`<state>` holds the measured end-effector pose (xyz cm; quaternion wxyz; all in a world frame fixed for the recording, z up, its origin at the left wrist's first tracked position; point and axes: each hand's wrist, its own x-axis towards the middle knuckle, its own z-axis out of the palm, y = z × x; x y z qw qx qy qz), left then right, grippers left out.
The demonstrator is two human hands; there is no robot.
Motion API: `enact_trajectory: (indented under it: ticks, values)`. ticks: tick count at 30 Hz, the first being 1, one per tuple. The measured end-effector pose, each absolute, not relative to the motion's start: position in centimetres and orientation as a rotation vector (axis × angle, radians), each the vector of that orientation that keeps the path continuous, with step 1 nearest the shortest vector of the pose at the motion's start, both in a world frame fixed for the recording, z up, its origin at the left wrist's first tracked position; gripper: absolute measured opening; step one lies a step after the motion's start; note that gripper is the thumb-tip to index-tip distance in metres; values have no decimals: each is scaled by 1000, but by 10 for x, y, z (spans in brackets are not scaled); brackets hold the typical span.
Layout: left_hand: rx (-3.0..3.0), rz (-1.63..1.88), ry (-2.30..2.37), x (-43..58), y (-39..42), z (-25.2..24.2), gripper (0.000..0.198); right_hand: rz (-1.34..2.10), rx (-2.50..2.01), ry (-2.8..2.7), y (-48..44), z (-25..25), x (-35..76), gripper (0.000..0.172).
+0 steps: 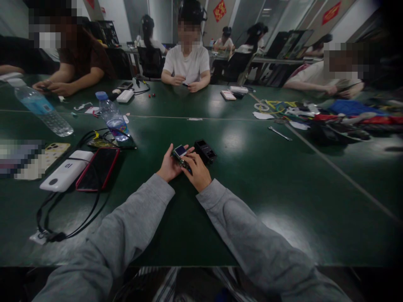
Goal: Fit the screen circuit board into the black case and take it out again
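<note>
My left hand [169,164] holds a small circuit board with a screen [180,151], cradled in its palm and fingers. From the right, my right hand [199,171] reaches onto the board, its fingers bent over the lower edge. Those fingertips touch the board, and whether they pinch a separate small part is hidden. Just beyond my right hand, a black plastic casing [205,152] with cut-outs lies on the green table [252,188].
Left of my hands lie a red-edged phone [98,170], a white power bank [66,172] and black cords. Two water bottles [115,119] stand farther back. A wrench [279,133] and a pile of cables and tools [340,117] lie to the right. Several people sit beyond.
</note>
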<state>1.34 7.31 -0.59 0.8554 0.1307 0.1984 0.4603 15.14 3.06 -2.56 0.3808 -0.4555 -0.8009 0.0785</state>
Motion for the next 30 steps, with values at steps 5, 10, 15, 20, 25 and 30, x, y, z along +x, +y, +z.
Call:
enact_trajectory:
  ticks: [5,10,15,20,25,30]
  values:
    - [280,965,404,13,75,-10,63,167,-1145,-2042,32,-27,152,40]
    - [268,970,419,14,74,-8,63,91,-1096,-2049,33,-30,152,39]
    - [284,973,417,13,73,-7,62,63,-1085,-2077,34,-31,153,42]
    - [306,974,424,13,72,-6,60,76,-1096,-2082,33,-30,153,38]
    - [280,972,426,14,72,-5,61,40,-1060,-2072,34,-30,153,42]
    - [279,962,412,14,73,-6,62,62,-1073,-2068,34,-30,153,39]
